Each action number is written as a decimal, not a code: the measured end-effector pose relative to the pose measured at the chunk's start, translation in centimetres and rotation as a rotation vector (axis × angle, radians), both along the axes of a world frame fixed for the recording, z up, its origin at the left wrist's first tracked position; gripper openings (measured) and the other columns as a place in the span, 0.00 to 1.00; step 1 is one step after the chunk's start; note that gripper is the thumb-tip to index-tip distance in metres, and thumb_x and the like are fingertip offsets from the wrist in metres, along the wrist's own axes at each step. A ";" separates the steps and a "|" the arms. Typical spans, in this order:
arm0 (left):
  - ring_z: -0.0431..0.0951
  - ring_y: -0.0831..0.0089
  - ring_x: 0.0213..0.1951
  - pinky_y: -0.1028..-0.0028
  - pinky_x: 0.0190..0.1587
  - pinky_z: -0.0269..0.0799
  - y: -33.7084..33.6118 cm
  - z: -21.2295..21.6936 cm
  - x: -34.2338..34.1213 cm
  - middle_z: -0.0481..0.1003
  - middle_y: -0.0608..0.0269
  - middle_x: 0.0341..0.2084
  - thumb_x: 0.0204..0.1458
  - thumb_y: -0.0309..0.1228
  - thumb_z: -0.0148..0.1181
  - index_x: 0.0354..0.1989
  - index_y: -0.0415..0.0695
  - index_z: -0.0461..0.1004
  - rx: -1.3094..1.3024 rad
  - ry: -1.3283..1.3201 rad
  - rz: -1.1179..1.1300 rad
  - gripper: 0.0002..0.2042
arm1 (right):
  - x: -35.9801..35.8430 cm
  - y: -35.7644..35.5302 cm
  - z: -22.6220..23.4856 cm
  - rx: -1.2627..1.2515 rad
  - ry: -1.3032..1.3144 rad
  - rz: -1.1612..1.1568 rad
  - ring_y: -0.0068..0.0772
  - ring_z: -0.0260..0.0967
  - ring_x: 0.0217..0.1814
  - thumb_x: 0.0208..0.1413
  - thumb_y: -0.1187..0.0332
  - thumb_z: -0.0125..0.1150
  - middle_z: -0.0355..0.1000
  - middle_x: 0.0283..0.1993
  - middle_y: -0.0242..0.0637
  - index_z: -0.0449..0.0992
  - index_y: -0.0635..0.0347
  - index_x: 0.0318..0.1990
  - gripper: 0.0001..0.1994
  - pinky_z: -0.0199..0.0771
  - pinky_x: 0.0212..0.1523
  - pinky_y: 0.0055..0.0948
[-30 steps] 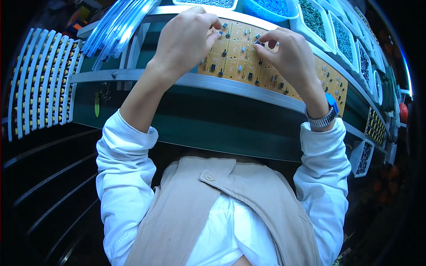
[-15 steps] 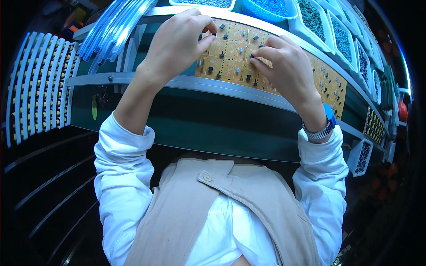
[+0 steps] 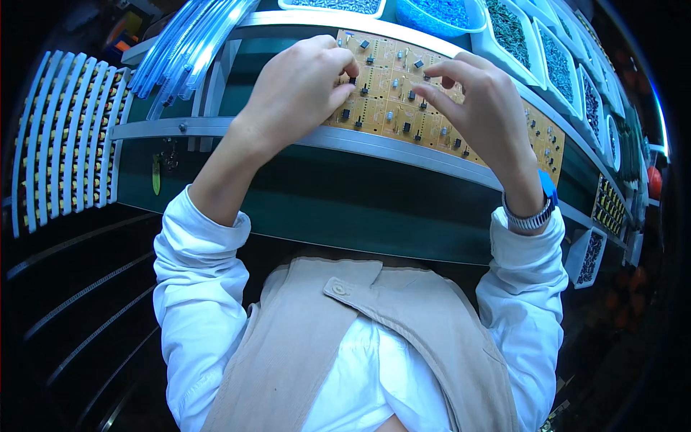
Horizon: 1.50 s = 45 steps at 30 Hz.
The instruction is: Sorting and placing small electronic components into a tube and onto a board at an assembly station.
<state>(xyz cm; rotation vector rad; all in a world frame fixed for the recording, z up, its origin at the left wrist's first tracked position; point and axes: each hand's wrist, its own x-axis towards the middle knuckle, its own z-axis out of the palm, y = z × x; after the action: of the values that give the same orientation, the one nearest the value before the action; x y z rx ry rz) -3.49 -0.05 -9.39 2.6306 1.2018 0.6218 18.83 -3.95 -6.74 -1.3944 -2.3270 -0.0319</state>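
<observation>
Beyond the fingertips, white trays hold dark granular parts and a blue tub holds blue bits. The left hand pinches 1 small black component against the flat yellow circuit board. The right hand hovers just above the board, fingers loosely curled and holding nothing.

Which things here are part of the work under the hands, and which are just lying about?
In use:
- left hand, pinching a small black component
- right hand, fingers spread over the board
- yellow circuit board

Lying about:
- blue tub
- white bins
- clear tubes
- component strips
</observation>
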 end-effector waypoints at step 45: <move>0.75 0.70 0.31 0.76 0.33 0.73 1.0 2.3 -1.1 0.74 0.58 0.30 0.44 0.29 0.63 0.33 0.39 0.76 0.045 -0.171 0.035 0.09 | 8.3 10.5 -0.5 0.125 -0.226 0.079 0.39 0.69 0.31 0.44 0.67 0.62 0.72 0.28 0.37 0.75 0.61 0.33 0.10 0.69 0.32 0.34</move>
<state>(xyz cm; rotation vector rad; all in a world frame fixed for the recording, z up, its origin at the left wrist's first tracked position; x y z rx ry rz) -4.64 0.94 -7.14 2.5365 1.1975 0.8710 27.17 6.59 -7.27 -1.2949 -2.5116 -0.3214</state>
